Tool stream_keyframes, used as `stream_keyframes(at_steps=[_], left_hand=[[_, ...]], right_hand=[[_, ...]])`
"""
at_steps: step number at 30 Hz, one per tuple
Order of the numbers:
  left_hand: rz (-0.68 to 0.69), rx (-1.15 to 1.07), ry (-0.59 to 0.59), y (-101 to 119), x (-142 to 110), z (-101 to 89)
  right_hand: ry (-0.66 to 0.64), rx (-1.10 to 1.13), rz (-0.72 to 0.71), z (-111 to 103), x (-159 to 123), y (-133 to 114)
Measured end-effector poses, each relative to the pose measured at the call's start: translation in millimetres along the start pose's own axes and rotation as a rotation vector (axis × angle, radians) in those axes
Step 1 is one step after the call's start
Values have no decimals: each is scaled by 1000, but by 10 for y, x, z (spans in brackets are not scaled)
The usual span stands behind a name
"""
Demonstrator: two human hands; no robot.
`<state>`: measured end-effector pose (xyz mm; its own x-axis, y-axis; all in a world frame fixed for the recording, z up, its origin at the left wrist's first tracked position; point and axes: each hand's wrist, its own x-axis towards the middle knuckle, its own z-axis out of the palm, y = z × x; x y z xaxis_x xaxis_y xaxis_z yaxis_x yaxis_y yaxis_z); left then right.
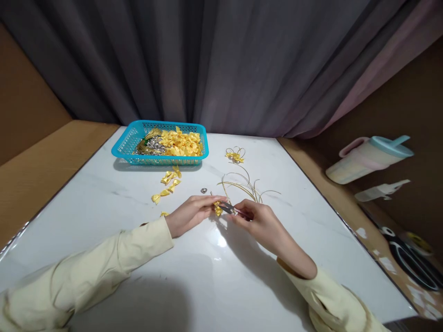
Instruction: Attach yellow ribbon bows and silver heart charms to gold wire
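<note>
Between the fingertips of my left hand point(194, 213) is a yellow ribbon bow point(218, 209). My right hand point(261, 221) grips small scissors point(228, 208), their dark blades pointing left and reaching the bow. Part of the scissors is hidden in my fingers. Just beyond my hands lie loose gold cords point(242, 185) in curved strands. A small silver heart-shaped piece point(204, 190) rests above my left hand. Several loose yellow bows point(165, 191) lie to its upper left, and one is partly covered by my wrist. Farther back sits a yellow bow with looped cord point(235, 156).
A blue basket point(159, 161) at the back left holds yellow bows, silver pieces and a gold cord bundle. On the right ledge are a lidded tumbler point(367, 159), a white bottle point(380, 190), large black-handled scissors point(411, 263) and a tape roll point(419, 243). Curtains point(221, 64) hang behind.
</note>
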<state>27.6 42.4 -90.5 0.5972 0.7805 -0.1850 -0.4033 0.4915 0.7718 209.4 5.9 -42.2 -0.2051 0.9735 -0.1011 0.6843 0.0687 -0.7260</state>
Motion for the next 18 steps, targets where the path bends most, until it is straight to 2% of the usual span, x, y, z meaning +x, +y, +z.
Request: stream_keyframes(at_steps=[3, 9, 12, 16, 18], left_hand=[[-4, -39, 19, -3, 6, 3], [11, -71, 102, 1, 3, 24], [50, -83, 147, 4, 4, 30], [48, -94, 149, 20, 2, 26], [34, -93, 132, 30, -2, 24]], right_hand=[[2, -141, 25, 40, 33, 25], [-105, -337, 52, 3, 17, 166], [-73, -467, 93, 9, -23, 207], [60, -617, 83, 23, -91, 15], [16, -528, -91, 24, -168, -196]])
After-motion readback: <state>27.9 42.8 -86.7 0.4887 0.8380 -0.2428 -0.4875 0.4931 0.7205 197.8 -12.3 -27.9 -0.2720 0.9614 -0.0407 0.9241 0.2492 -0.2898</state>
